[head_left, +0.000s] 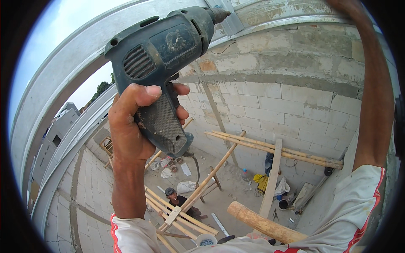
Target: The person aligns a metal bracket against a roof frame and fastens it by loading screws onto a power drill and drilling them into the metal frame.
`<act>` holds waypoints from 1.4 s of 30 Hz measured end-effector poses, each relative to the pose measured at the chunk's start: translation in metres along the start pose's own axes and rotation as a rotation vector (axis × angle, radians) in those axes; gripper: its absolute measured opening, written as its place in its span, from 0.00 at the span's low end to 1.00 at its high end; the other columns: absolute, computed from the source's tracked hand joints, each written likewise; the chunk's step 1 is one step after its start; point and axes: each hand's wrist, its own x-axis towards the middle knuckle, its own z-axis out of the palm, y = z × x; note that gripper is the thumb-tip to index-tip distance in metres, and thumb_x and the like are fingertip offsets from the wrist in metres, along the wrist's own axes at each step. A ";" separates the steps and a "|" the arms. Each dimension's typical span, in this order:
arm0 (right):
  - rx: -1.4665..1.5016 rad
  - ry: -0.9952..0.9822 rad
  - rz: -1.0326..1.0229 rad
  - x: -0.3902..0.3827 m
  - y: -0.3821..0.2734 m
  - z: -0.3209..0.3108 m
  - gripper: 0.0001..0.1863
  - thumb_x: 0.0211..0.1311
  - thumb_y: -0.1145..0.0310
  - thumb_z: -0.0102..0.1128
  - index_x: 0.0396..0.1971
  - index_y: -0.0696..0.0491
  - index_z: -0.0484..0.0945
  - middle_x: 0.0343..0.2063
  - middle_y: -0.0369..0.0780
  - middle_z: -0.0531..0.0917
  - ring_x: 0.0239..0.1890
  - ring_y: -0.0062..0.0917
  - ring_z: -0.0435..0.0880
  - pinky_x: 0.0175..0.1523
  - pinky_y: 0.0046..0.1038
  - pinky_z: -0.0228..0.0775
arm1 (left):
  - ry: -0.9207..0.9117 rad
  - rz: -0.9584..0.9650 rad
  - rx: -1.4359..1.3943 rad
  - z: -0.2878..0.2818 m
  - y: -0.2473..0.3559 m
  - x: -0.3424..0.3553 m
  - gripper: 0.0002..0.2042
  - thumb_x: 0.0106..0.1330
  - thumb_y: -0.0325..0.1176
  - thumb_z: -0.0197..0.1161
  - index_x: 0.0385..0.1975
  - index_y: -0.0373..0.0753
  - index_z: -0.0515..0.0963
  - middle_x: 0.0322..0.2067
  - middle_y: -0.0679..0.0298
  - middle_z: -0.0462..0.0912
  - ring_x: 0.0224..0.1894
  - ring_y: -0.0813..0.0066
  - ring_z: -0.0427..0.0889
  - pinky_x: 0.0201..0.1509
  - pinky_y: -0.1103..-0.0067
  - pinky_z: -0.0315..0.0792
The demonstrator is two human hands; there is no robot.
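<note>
I hold a dark green power drill upright by its grip in my left hand, with my thumb across the handle and fingertips showing past it. The chuck points up to the right, beside a metal channel at the wall top, and the cord hangs below the grip. My right arm reaches up on the right; my right hand is at the top edge by the upper wall and metal piece, its fingers mostly cut off from view.
Below are bamboo scaffold poles, a plank, a thick bamboo, a bowl of screws and a seated person in a dark top. Block walls surround the space; metal beams run along the left.
</note>
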 end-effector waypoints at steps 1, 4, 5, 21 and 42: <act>0.000 -0.001 0.003 -0.001 0.002 0.007 0.24 0.77 0.57 0.34 0.68 0.44 0.59 0.72 0.29 0.54 0.73 0.24 0.50 0.78 0.33 0.38 | -0.003 0.001 0.001 0.001 0.000 0.000 0.25 0.57 0.35 0.56 0.49 0.19 0.70 0.34 0.43 0.82 0.27 0.63 0.85 0.27 0.75 0.83; -0.150 0.205 -0.063 -0.006 0.004 0.012 0.23 0.77 0.57 0.33 0.68 0.42 0.60 0.72 0.28 0.54 0.73 0.23 0.50 0.78 0.34 0.38 | 0.014 -0.001 -0.001 -0.004 -0.004 0.000 0.25 0.57 0.35 0.57 0.49 0.19 0.69 0.34 0.43 0.82 0.25 0.63 0.85 0.26 0.74 0.83; -0.016 0.071 0.031 -0.005 -0.006 -0.008 0.23 0.77 0.56 0.33 0.68 0.41 0.59 0.72 0.27 0.54 0.73 0.23 0.50 0.78 0.34 0.38 | 0.010 0.008 -0.010 -0.007 0.000 0.000 0.25 0.57 0.35 0.56 0.49 0.18 0.69 0.33 0.43 0.82 0.25 0.63 0.85 0.25 0.74 0.83; 0.213 0.008 0.094 -0.014 -0.010 -0.015 0.25 0.77 0.53 0.29 0.68 0.44 0.60 0.70 0.31 0.59 0.72 0.26 0.56 0.77 0.40 0.42 | 0.032 0.025 0.043 0.001 0.007 0.004 0.24 0.59 0.37 0.55 0.45 0.17 0.70 0.32 0.42 0.81 0.23 0.64 0.84 0.23 0.74 0.83; -0.201 0.042 -0.022 0.010 0.001 0.009 0.26 0.78 0.54 0.27 0.71 0.43 0.53 0.73 0.27 0.51 0.74 0.21 0.47 0.78 0.37 0.35 | 0.043 0.013 0.041 0.000 0.008 0.003 0.20 0.59 0.37 0.54 0.36 0.19 0.73 0.29 0.45 0.81 0.22 0.64 0.84 0.24 0.73 0.83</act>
